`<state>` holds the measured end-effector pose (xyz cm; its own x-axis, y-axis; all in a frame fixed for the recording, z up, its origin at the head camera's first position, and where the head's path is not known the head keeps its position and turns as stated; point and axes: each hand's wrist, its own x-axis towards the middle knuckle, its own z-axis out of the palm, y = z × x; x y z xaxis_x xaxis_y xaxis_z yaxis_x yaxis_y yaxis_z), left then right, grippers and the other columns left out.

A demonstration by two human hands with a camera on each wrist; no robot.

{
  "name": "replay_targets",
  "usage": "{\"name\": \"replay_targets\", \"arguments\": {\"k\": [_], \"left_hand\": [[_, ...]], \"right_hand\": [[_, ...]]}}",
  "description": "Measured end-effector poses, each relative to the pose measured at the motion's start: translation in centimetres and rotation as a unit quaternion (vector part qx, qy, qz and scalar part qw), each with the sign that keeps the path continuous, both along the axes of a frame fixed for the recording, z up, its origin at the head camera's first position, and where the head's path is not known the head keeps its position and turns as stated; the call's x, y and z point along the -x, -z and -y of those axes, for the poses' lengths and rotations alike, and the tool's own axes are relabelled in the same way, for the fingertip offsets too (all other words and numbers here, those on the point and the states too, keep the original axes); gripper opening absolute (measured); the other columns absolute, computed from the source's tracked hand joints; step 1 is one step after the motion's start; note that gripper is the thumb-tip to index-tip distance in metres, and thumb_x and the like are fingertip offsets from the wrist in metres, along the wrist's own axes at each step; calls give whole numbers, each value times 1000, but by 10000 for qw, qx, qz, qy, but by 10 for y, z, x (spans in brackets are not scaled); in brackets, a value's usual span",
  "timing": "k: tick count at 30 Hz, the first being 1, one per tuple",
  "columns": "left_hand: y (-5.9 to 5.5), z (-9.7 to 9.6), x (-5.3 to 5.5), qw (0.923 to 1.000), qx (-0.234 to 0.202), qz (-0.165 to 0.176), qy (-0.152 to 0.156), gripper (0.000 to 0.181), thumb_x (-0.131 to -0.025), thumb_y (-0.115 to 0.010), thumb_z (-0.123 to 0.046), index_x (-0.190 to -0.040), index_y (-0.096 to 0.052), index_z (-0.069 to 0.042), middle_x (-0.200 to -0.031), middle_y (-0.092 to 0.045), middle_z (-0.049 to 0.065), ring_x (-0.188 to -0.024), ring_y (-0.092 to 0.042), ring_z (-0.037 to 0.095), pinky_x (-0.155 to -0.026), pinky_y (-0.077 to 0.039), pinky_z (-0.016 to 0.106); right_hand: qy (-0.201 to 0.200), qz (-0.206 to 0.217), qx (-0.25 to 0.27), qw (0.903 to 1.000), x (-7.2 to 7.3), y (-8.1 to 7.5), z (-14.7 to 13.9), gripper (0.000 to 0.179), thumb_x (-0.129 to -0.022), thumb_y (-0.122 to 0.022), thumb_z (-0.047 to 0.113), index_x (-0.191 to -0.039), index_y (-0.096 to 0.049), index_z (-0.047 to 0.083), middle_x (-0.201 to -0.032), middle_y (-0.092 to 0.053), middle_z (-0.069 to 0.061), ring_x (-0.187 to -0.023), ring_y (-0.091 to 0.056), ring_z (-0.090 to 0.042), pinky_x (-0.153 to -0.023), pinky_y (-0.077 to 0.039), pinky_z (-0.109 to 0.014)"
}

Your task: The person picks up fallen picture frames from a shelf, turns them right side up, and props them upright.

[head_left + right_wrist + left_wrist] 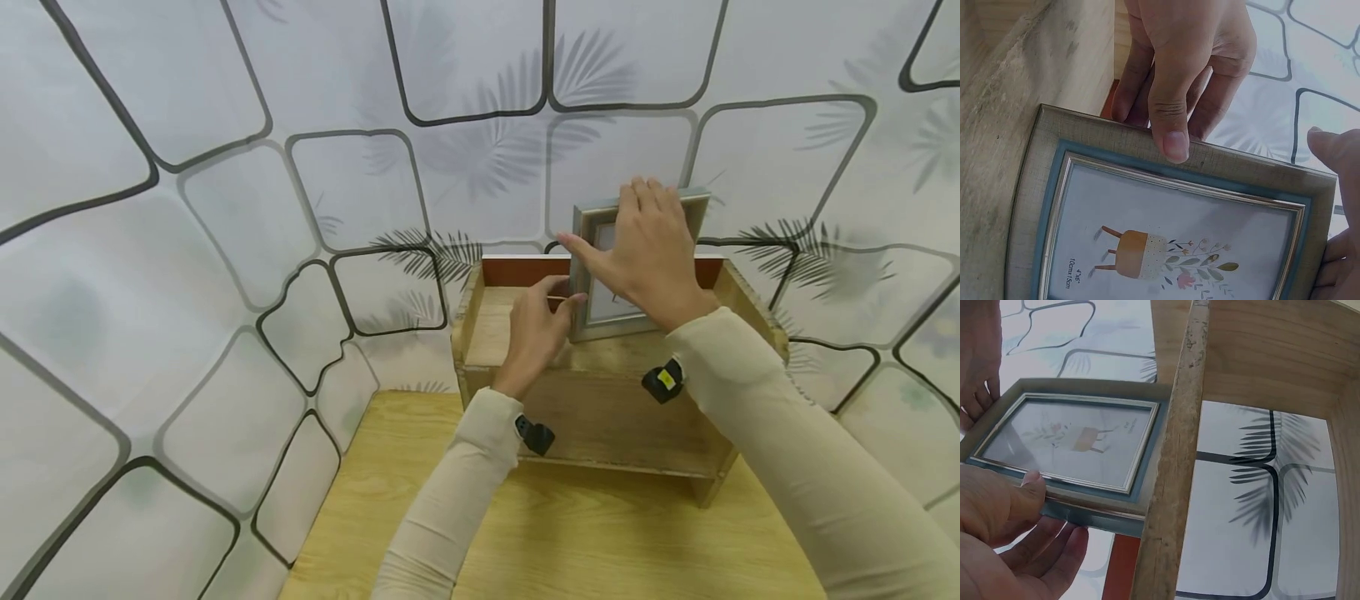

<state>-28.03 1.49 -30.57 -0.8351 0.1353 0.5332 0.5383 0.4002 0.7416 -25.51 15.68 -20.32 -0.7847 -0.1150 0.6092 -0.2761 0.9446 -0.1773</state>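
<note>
A silver-grey picture frame point(611, 304) with a blue inner border stands upright, slightly tilted, on the top board of a small wooden shelf point(465, 333). Behind its glass is a print of a legged flower pot with leaves and blooms point(1132, 253). My left hand point(536, 325) pinches the frame's left edge, thumb on the front and fingers behind. Over the top edge, my right hand point(652, 250) grips with its fingers while the palm covers part of the front; its thumb points left. The lower edge of the frame meets the shelf board in the left wrist view.
Raised side boards and a reddish-brown back strip point(517, 271) border the shelf top. Below it is an open compartment point(615, 421). The shelf stands on a light wood-grain table point(405, 467), against a patterned cloth wall point(480, 183) at the back and left.
</note>
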Motion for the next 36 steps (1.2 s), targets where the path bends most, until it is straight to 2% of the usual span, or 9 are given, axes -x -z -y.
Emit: {"name": "replay_targets", "arguments": {"k": [7,15,19,26,31,36], "left_hand": [[0,-3,-2,9998,126,-110,-57,33,-95,-72,-24,-122,-69,-3,-111,-75,9,-97,-74,21,-81,-57,25],[-3,-4,-7,9993,257,-186,-178,35,-96,-71,-25,-123,-68,-4,-113,-74,8,-98,-74,20,-85,-57,30],[-2,-6,-9,9992,269,-210,-227,33,-95,-73,-25,-120,-70,-4,-111,-75,8,-95,-74,19,-82,-57,28],[-1,-8,-14,9979,439,-370,-312,34,-94,-73,-28,-117,-70,-3,-105,-76,10,-89,-74,20,-83,-57,34],[1,-11,-17,9955,559,-629,-434,31,-93,-74,-28,-112,-70,-4,-101,-76,8,-87,-74,17,-81,-57,28],[1,-15,-20,9948,452,-798,-435,28,-92,-76,-26,-108,-70,-3,-100,-77,7,-85,-75,16,-76,-56,24]], "right_hand": [[-7,156,60,9999,0,0,-2,105,-92,-61,64,-148,-30,-19,-155,-31,-36,-149,-21,-47,-123,-7,-50],[-61,110,103,9999,0,-2,-3,106,-92,-62,63,-149,-28,-19,-156,-27,-37,-150,-16,-47,-124,-6,-49],[-86,277,157,9995,-2,-2,-4,107,-92,-61,64,-150,-25,-18,-158,-23,-37,-152,-11,-45,-124,-4,-48],[-167,320,234,9991,-3,1,-6,110,-90,-62,65,-151,-23,-18,-158,-22,-36,-153,-8,-43,-124,-4,-47],[-233,414,245,9986,-5,0,-8,109,-91,-63,63,-151,-22,-19,-158,-21,-37,-152,-8,-44,-124,-5,-48],[-299,688,266,9968,-6,-5,-12,106,-93,-62,58,-152,-19,-18,-160,-17,-36,-153,-4,-44,-123,-7,-51]]}}
